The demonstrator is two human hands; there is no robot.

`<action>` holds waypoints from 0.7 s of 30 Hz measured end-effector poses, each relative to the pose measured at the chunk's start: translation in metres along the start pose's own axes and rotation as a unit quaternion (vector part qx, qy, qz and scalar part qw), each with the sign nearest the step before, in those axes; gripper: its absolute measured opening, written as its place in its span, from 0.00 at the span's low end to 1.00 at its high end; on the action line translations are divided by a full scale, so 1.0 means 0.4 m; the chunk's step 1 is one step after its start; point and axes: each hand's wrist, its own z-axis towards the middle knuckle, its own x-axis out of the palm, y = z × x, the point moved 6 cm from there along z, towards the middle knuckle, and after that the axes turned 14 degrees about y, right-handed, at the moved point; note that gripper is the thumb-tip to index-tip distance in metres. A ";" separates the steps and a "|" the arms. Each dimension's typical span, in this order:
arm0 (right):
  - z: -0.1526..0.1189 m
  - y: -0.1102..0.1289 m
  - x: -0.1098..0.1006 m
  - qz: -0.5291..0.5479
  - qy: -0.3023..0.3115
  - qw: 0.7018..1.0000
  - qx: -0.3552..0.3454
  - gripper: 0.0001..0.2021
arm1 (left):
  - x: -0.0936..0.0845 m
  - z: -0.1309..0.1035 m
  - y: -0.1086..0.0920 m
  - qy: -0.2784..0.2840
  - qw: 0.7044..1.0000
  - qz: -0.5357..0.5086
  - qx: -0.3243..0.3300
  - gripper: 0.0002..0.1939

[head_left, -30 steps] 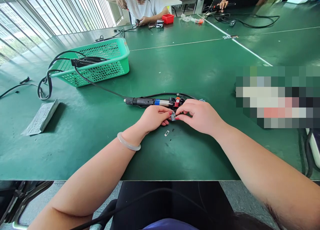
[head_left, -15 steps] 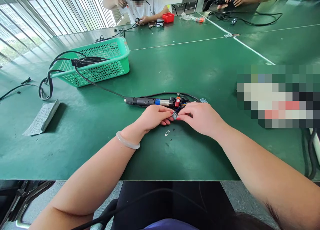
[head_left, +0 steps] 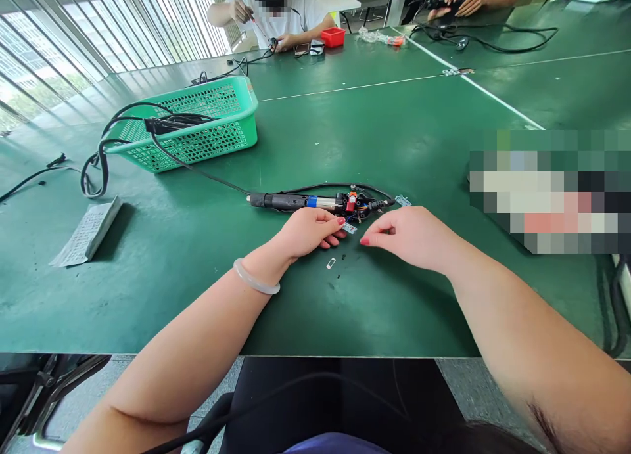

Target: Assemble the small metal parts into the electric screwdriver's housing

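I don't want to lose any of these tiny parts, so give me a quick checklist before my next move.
1. Piece secured: ok, pinched between the thumb and fingers of the left hand.
2. Right hand apart from the piece: ok, a gap shows between its fingertips and the piece.
3. Right fingertips holding nothing tiny: cannot tell, too small to see.
4. Tool lying on the table: ok, just beyond the hands, its inner parts exposed.
5. Loose bits gathered up: not ok, a white frame and dark specks lie scattered nearer you.
6. Tool's wires all attached: cannot tell, too fine.
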 end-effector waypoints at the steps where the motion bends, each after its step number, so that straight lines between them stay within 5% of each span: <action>1: -0.008 0.010 0.014 -0.007 0.020 1.000 -0.006 0.06 | 0.000 0.000 0.000 -0.001 1.000 -0.004 -0.001 0.12; 8: -0.039 0.077 0.075 -0.109 -0.012 0.991 -0.073 0.12 | -0.003 -0.001 -0.002 -0.009 1.000 -0.011 -0.002 0.12; 21: -0.043 0.081 0.070 -0.114 0.005 0.990 -0.086 0.06 | -0.004 0.000 0.002 -0.006 1.000 -0.013 0.004 0.09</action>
